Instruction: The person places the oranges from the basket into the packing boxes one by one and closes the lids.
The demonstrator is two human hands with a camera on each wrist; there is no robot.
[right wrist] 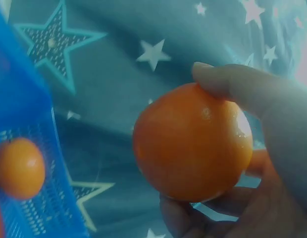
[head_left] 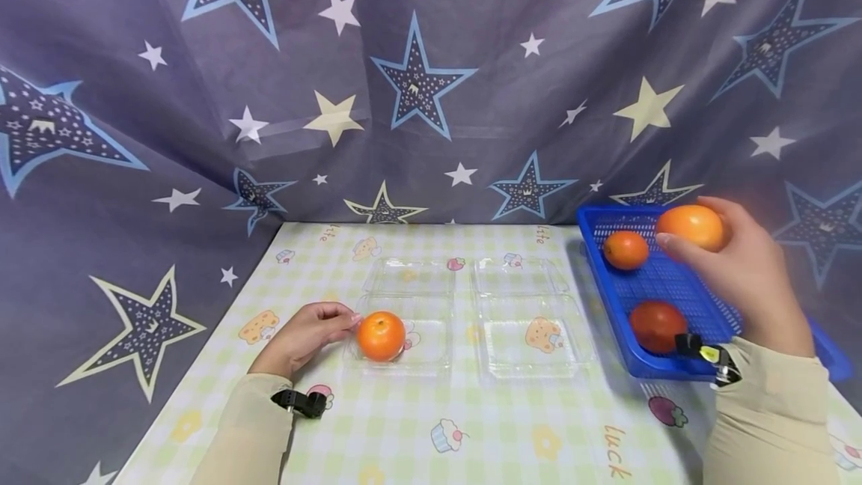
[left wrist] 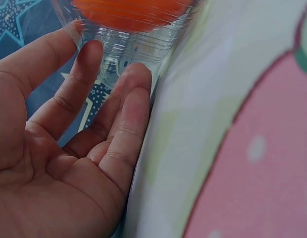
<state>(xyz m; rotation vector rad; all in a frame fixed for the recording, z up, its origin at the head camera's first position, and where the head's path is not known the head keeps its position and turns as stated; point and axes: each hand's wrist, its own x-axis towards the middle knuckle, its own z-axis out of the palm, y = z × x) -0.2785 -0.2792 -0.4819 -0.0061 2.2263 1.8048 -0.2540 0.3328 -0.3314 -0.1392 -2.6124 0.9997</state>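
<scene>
Right hand (head_left: 754, 275): grips orange (head_left: 691, 227) above the basket (head_left: 673, 365), frame right.
Left hand (head_left: 306, 331): relaxed, fingertips touching the clamshell (head_left: 431, 354).
Handling: orange looks firm, smooth, rollable; cup round its middle.

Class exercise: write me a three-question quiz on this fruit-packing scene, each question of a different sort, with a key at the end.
1. True or false: the right hand holds an orange above the blue basket.
2. How many fruits lie in the basket, not counting the held one? A) one B) two C) four
3. Fill in: the left hand touches the edge of the clear ____ that holds an orange.

Key
1. True; the fingers curl round it.
2. B: a small orange at the far end and a darker red fruit nearer.
3. Tray; a second clear tray beside it holds no fruit.
</scene>
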